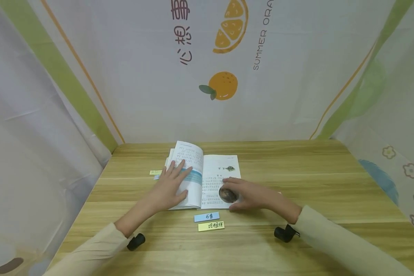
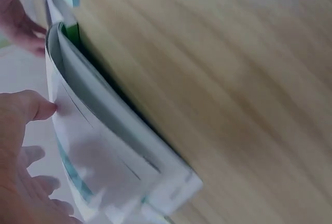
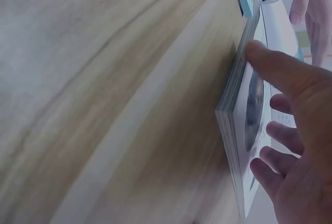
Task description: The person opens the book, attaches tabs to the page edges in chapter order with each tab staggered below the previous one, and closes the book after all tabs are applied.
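Observation:
An open book (image 1: pixel 212 161) lies on the wooden table, its left-hand pages curving up from the spine. My left hand (image 1: pixel 174 184) rests on the left page, fingers spread; the left wrist view shows its thumb (image 2: pixel 39 106) on the page near the lower edge. Over the right page is my right hand (image 1: pixel 250 193), fingers loosely bent beside a dark round picture (image 1: pixel 227 194). In the right wrist view its thumb (image 3: pixel 267 60) touches the book's near edge, with the other fingers over the page. Neither hand grips anything.
Just in front of the book lie a blue paper strip (image 1: pixel 206 217) and a yellow paper strip (image 1: pixel 211 226), both handwritten. More strips (image 1: pixel 155 172) show at its left side. The wooden table (image 1: pixel 296 165) ends at a printed curtain (image 1: pixel 151 107). Each wrist carries a small black camera (image 1: pixel 136 242).

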